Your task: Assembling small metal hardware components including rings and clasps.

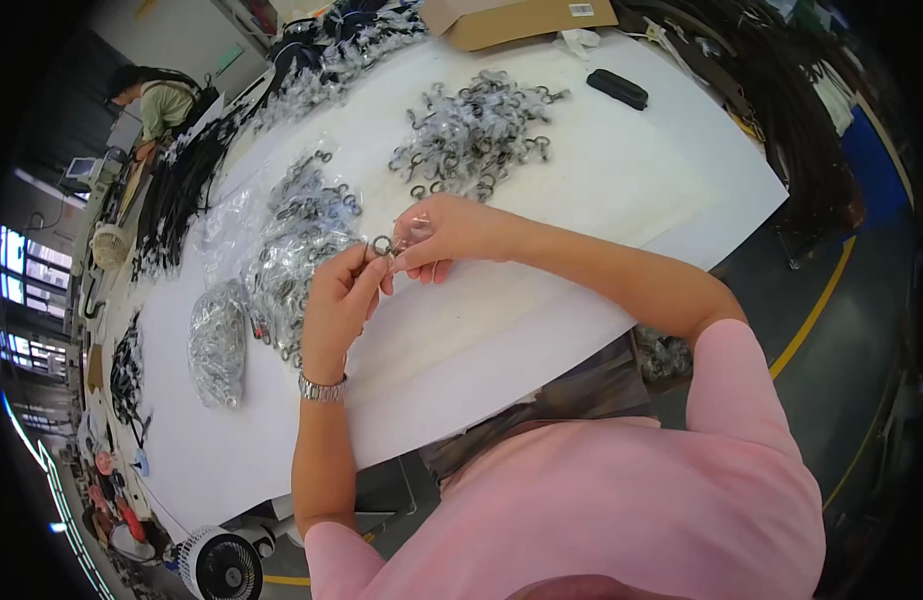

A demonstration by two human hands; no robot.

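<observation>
Pinching a small dark metal ring clasp (383, 245) between thumb and fingertips, the left hand (340, 305) sits closed on it above the middle of the white table (582, 190). The right hand (444, 232) meets it from the other side, fingers curled shut around a small clear plastic sleeve (414, 228) that touches the clasp; how much of the clasp is inside the sleeve, cannot tell. A silver wristwatch (323, 389) is on the left wrist. Both hands hover just over the surface, forearms coming in from the near edge. Just beyond the right hand, toward the far edge, lies a loose pile of bagged clasps (477, 130). Left of the hands, a heap of clasps in clear bags (302, 235) spreads toward the left edge, and nearer the left near corner sits a full clear bag of metal parts (218, 345). Far side: a cardboard box (517, 18) at the far edge, a black oblong case (618, 88) near the far right corner. Bundles of black straps (182, 190) run along the far left edge. Another person (157, 100) bends over at the far left end. A small fan (222, 565) stands on the floor below the near left corner. The wearer's pink shirt (622, 500) fills the bottom.
</observation>
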